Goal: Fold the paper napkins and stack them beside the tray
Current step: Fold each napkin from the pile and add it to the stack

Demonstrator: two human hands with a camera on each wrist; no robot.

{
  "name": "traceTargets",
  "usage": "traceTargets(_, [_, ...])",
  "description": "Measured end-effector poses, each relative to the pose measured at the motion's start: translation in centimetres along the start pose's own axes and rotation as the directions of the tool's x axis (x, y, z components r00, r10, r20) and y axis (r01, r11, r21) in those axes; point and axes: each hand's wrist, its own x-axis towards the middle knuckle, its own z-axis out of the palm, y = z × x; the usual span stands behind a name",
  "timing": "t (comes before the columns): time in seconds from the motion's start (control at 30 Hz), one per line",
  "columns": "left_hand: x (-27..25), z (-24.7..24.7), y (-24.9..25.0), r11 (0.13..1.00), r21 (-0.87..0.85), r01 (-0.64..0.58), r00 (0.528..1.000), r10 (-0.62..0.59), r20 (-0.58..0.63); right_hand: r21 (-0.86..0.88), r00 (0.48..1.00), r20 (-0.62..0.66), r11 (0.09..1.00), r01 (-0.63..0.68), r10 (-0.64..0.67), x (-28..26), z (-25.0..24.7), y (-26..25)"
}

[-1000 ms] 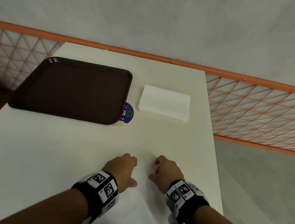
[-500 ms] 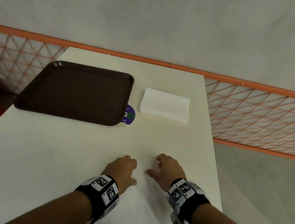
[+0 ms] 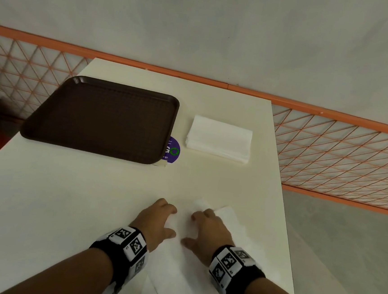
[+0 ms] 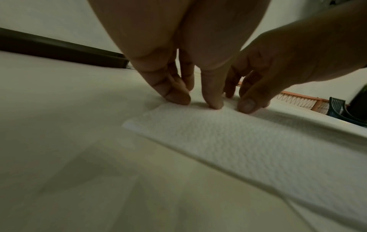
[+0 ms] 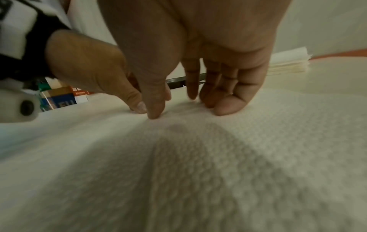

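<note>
At 6 o'clock on the cream desk [image 3: 66, 206], the left hand [image 3: 155, 223] and right hand [image 3: 206, 232] press flat, fingers extended, on a white embossed paper napkin [image 3: 176, 279]. Uneven pressure could skew the crease. At 12 o'clock, the folded white napkin stack [image 3: 219, 138] lies beside the dark brown plastic tray [image 3: 101, 117].

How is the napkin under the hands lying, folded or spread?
Spread: the napkin lies flat as one sheet, both hands' fingertips pressing its far edge.

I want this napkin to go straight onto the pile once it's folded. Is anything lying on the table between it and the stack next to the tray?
Nothing visible does. Bare table lies between the napkin under both hands and the stack. The tray and a purple sticker sit left of that path.
</note>
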Motion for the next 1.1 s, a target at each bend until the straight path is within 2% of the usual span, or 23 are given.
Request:
traceTargets(0.07, [0.0, -0.1, 0.0, 1.0, 0.028, -0.005, 1.0, 0.005, 0.003, 0.01, 0.998, -0.059, 1.0, -0.026, 0.026, 0.0, -0.1, 0.2])
traceTargets(0.2, [0.3, -0.2, 0.5, 0.996, 0.084, -0.01, 1.0, 0.008, 0.029, 0.048, 0.994, -0.068, 0.995, -0.083, 0.086, 1.2, -0.9, 0.4])
traceTargets(0.37, [0.5, -0.3, 0.6, 0.997, 0.082, 0.003, 0.999, -0.006, 0.034, 0.175, 0.985, 0.001, 0.97, -0.171, 0.174, 3.2, -2.0, 0.9])
traceTargets(0.47, [0.7, -0.3, 0.4, 0.997, 0.073, 0.008, 0.999, -0.011, 0.033, 0.259, 0.985, 0.02, 0.951, -0.169, 0.169, 3.6, -2.4, 1.1])
traceTargets(0.7, [1.0, -1.1, 0.4, 0.998, 0.047, 0.031, 0.997, -0.035, 0.073, 0.215, 0.998, -0.043, 0.976, -0.044, 0.055, 3.2, -3.4, 1.3])
traceTargets(1.0, [1.3, -0.8, 0.2, 0.993, 0.116, -0.022, 0.999, 0.018, 0.039, 0.124, 0.979, -0.008, 0.971, -0.203, 0.205, 4.4, -2.7, 1.1])
traceTargets(1.1, [1.4, -0.9, 0.2, 0.995, 0.101, -0.018, 0.999, 0.015, 0.035, 0.138, 0.981, 0.018, 0.972, -0.192, 0.192, 5.1, -3.2, 0.9])
